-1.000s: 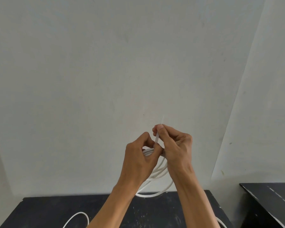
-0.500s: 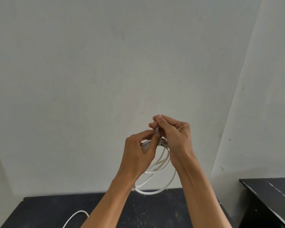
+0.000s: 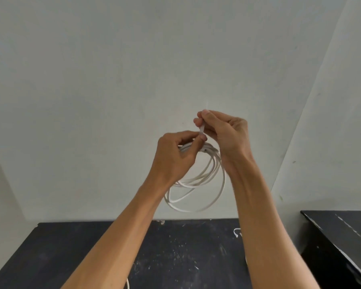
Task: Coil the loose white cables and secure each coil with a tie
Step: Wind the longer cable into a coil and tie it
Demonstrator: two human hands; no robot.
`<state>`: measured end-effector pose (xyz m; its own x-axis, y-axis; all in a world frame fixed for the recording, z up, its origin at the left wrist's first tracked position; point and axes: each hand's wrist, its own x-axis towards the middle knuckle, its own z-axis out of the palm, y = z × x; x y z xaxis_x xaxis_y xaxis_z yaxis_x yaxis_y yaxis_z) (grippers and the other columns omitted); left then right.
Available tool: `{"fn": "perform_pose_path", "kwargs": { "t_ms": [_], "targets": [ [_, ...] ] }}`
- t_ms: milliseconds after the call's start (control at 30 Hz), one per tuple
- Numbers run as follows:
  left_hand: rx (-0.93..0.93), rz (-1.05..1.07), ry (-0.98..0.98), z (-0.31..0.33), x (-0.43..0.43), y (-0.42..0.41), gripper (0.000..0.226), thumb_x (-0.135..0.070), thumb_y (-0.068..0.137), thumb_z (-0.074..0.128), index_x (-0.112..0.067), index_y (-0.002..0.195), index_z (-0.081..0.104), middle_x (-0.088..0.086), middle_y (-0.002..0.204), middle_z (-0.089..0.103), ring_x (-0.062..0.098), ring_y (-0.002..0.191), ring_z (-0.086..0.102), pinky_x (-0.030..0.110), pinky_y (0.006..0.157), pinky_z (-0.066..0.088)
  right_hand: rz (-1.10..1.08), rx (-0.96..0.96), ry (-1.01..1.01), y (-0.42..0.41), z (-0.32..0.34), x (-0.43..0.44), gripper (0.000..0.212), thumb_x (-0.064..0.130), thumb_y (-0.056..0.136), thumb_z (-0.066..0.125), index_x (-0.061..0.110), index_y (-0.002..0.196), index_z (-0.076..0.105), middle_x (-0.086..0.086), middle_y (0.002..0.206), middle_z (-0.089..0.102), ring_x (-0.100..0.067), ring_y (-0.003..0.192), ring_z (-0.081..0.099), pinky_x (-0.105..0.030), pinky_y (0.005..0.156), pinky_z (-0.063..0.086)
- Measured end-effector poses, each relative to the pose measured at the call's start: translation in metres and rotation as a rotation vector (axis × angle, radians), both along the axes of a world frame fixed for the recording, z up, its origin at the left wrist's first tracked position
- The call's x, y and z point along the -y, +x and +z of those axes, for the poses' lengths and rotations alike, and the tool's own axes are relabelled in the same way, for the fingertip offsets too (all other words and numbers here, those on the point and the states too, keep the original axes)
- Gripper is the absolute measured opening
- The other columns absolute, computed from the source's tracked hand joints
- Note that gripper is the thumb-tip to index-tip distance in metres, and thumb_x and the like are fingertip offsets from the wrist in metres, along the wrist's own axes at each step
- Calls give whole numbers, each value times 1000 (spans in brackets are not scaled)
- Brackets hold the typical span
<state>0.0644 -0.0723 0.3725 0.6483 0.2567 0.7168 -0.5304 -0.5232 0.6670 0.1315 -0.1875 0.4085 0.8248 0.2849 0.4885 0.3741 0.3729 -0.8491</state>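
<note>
coil [image 3: 198, 184] hangs mid-frame above the black table [image 3: 175, 247], raised so its loops drape free | left hand [image 3: 175, 155] fingers curled round the bundled top, steadying it | right hand [image 3: 225, 132] pinches the white tie [image 3: 202, 129] upright, likely to cinch it

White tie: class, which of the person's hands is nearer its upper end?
Right. The right hand pinches the tie at its upper end; the left hand sits below, gripping the cable coil at the tie's base.
</note>
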Motion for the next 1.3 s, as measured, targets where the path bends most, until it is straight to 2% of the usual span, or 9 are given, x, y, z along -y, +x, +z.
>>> {"fn": "perform_pose_path", "kwargs": {
  "t_ms": [100,233,400,533,633,767,967,1133,1300],
  "targets": [
    [-33,-17,-119,5,-4,4,15,-25,93,70,-15,96,81,-11,76,77,-2,66,70,13,61,50,-79,145,-274,9,6,9,18,31,101,69,19,99,83,2,87,83,-12,92,79,-34,93,60],
    [-120,-17,-488,-1,-14,5,14,-27,92,70,-18,90,81,-7,55,59,7,39,37,20,42,34,-91,170,-530,13,-24,25,39,60,97,62,30,118,77,6,95,82,-9,92,78,-25,85,57],
    [-201,-181,-942,-5,-32,3,21,-29,98,62,-11,96,73,15,95,78,7,38,25,16,38,28,111,27,-486,7,-73,44,47,63,98,56,23,118,71,-1,84,78,-23,87,79,-33,80,63],
    [-316,-223,-994,-23,-26,5,35,-43,100,55,-11,106,66,15,100,78,4,36,33,16,36,31,45,-141,-202,4,-89,27,36,45,106,56,12,93,64,4,56,49,-17,49,56,-36,57,58],
    [-403,-201,-942,-41,-15,3,47,-59,97,48,-15,106,62,12,92,79,10,43,47,21,42,40,-76,-259,-107,6,-95,17,39,48,101,62,16,79,63,6,51,40,-12,43,40,-26,44,47],
    [-449,-62,-815,-65,-6,1,46,-54,97,51,-13,99,72,-1,62,64,12,51,57,28,53,50,-115,-413,-107,12,-110,21,34,45,99,67,13,86,69,5,50,44,-11,44,46,-27,48,50],
    [-451,103,-1106,-84,-1,17,62,-55,103,36,-8,86,72,-9,41,38,5,32,29,19,33,26,156,-529,-189,10,-138,37,51,52,89,76,6,111,72,-1,61,55,-16,52,59,-33,64,60],
    [-651,-65,-1285,-101,4,31,75,-61,102,22,-4,87,69,-8,39,34,4,31,26,17,30,22,-13,-533,-150,11,-162,48,51,58,101,57,10,103,72,3,55,40,-12,44,48,-28,54,55],
    [-709,-64,-1242,-114,27,52,71,-69,96,31,-7,82,62,-8,41,31,6,31,23,18,30,19,-61,-611,-103,23,-177,67,42,45,107,54,9,89,67,0,53,39,-14,42,44,-34,55,54]
  ]
}}
